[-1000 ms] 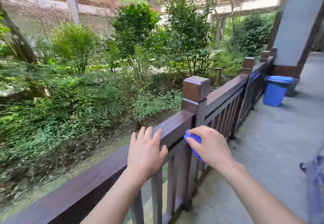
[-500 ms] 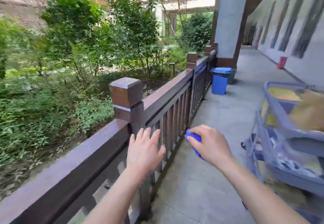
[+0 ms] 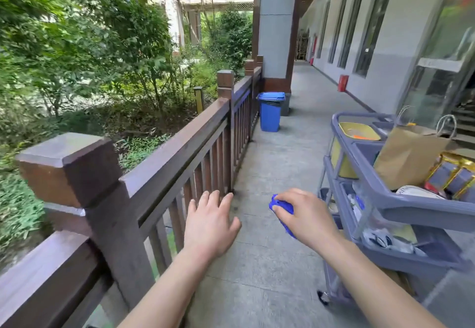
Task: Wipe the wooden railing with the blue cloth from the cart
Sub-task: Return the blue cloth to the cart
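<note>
The dark wooden railing (image 3: pixel 177 145) runs along the left side of the walkway, with a square post (image 3: pixel 69 168) close on the left. My right hand (image 3: pixel 305 214) grips the bunched blue cloth (image 3: pixel 281 207) in mid-air over the floor, between the railing and the cart. Held flat with straight fingers, my left hand (image 3: pixel 210 222) hovers beside the railing's bars and touches nothing. The grey-blue cart (image 3: pixel 385 199) stands just right of my right hand.
The cart holds a yellow bin (image 3: pixel 357 132), a brown paper bag (image 3: pixel 408 155) and packets (image 3: pixel 452 176). A blue waste bin (image 3: pixel 270 111) stands by the railing farther down, before a grey pillar (image 3: pixel 276 27). Garden shrubs lie beyond the railing. A building wall runs along the right.
My view has swung right, away from the railing toward the walkway and cart. Both hands have come off the railing; the right one still grips the cloth, now close to the cart.
</note>
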